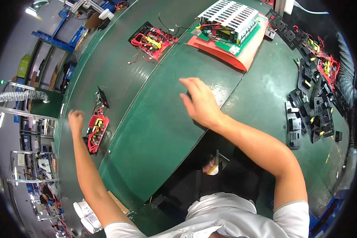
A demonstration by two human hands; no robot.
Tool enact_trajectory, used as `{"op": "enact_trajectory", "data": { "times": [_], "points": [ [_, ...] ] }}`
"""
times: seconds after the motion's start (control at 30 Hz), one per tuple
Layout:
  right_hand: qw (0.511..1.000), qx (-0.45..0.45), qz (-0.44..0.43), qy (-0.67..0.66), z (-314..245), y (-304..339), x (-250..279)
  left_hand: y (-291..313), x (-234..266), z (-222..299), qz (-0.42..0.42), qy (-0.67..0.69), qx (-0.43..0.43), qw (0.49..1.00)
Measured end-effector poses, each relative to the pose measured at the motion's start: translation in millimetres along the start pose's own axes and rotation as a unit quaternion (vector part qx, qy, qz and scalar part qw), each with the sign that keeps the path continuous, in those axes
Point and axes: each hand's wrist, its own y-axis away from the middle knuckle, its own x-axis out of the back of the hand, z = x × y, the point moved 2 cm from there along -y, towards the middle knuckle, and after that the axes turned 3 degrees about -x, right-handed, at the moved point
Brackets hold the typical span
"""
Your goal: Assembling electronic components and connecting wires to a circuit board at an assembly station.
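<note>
My left hand (76, 119) is curled closed at the left, just beside a red circuit board (96, 135) with yellow parts and red wires. Whatever those fingers might hold is hidden. A small black panel (102, 97) lies at the far end of that board. Over the middle of the green work surface (154, 131), my right hand (202, 103) is open, its thumb and fingers apart and nothing between them. Beyond it, a white slotted metal case (230, 18) sits on a green circuit board (235, 48), which rests on an orange pad (226, 58).
Another red circuit board (154, 41) with a black panel lies farther back. At the right is a pile of black plastic panels (311, 105), with red boards (329, 67) among them. White rolls (87, 216) stand at the lower left. Shelving (43, 65) lines the far left.
</note>
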Motion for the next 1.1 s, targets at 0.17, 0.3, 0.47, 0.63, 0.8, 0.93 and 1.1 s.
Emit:
{"op": "enact_trajectory", "data": {
  "times": [0.17, 0.3, 0.47, 0.63, 0.8, 0.93, 1.1],
  "points": [
    [0.994, 0.021, -0.059, 0.085, 1, 4, -11, -85, -17, 148, 0.067, 0.081, -0.135, 0.985],
    [0.98, 0.001, -0.115, 0.164, 2, 2, -11, -155, -22, 264, 0.075, 0.163, -0.192, 0.965],
    [0.966, -0.025, -0.165, 0.196, -3, -1, -15, -225, -45, 341, 0.041, 0.191, -0.184, 0.963],
    [0.97, -0.013, -0.15, 0.192, -3, 2, -12, -266, -77, 344, -0.164, 0.204, -0.135, 0.956],
    [0.971, -0.025, -0.158, 0.176, -6, 3, -10, -269, -92, 324, -0.221, 0.248, -0.108, 0.937],
    [0.973, -0.021, -0.148, 0.176, -1, 3, -10, -242, -53, 310, -0.193, 0.193, -0.12, 0.954],
    [0.982, -0.036, -0.11, 0.146, 2, 0, -14, -190, 63, 277, -0.036, 0.117, -0.173, 0.977]
  ]
}}
